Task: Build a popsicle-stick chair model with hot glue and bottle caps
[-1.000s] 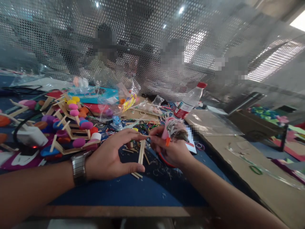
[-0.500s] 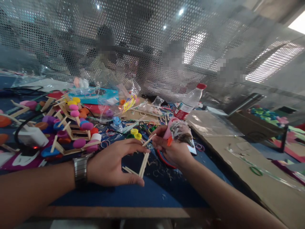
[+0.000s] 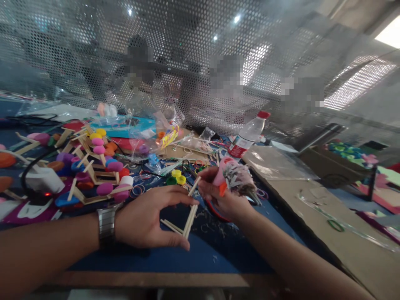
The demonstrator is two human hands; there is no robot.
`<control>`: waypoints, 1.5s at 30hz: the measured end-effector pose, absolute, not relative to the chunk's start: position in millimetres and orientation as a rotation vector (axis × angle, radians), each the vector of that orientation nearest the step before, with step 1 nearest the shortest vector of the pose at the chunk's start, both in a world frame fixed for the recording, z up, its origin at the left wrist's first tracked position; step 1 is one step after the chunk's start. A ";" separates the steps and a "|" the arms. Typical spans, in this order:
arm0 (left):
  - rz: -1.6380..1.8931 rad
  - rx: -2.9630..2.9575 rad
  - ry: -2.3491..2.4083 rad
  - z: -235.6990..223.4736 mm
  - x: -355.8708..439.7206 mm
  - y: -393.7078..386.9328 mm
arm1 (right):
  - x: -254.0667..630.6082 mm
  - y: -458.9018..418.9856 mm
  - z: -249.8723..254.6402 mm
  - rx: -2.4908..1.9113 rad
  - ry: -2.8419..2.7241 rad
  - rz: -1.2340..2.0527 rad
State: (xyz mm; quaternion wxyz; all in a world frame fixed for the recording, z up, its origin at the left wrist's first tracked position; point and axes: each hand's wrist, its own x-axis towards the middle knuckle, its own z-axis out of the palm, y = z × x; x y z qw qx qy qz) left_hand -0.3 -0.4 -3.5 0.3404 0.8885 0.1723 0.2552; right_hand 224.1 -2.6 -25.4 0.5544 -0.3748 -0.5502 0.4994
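Note:
My left hand (image 3: pixel 142 216) is closed around a small frame of thin wooden sticks (image 3: pixel 189 221), its thumb at the near end and its fingers at the far end. A short stick (image 3: pixel 194 186) slants up from those fingers towards my right hand. My right hand (image 3: pixel 220 196) holds a pink glue gun (image 3: pixel 221 168) with an orange trigger; its tip is wrapped in whitish strands and points rightward. The right fingertips meet the top of the short stick. A red ring-shaped thing (image 3: pixel 215 211) lies partly hidden below this hand.
Stick models with coloured foam discs (image 3: pixel 104 189) and a white plug adapter (image 3: pixel 43 180) crowd the left. Yellow and green caps (image 3: pixel 176 173) lie ahead. A red-capped bottle (image 3: pixel 245 137) stands before the perforated screen (image 3: pixel 187 83). Cardboard (image 3: pixel 315 216) lies right.
The short stick now stands steeper between my hands. The glue gun has turned slightly, its tip shifting right and down. My left fingers have moved slightly right and down.

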 end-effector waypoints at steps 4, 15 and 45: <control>0.665 2.311 0.472 -3.4 -1.0 -0.5 | 225.9 -1.6 -29.4 -0.889 -1.313 1.198; 0.724 2.297 0.471 -1.7 0.2 -1.1 | 223.6 -2.7 -28.4 -0.833 -1.394 1.179; 0.808 2.251 0.484 -0.8 0.0 -2.1 | 229.6 -3.6 -25.1 -0.951 -1.491 1.295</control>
